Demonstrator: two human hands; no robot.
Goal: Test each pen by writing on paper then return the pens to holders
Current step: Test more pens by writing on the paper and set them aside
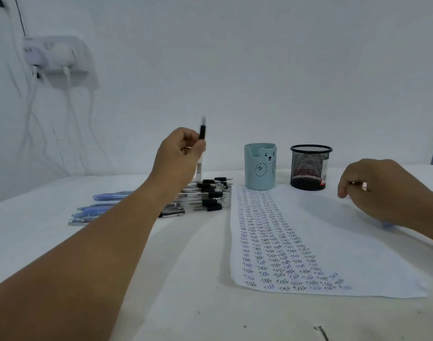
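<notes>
**Now lifting one pen toward the paper**

Overhead, the left hand (179, 153) is pinching a clear black-gripped pen (202, 134) upright above the row of loose pens (205, 195). The right hand (380, 190) is hovering, fingers loosely curled, holding nothing, over the white written-on paper sheet (333, 242). Passing it rightward without knocking the pale blue bear cup (260, 168) or black mesh holder (310, 167) seems wise.
</notes>
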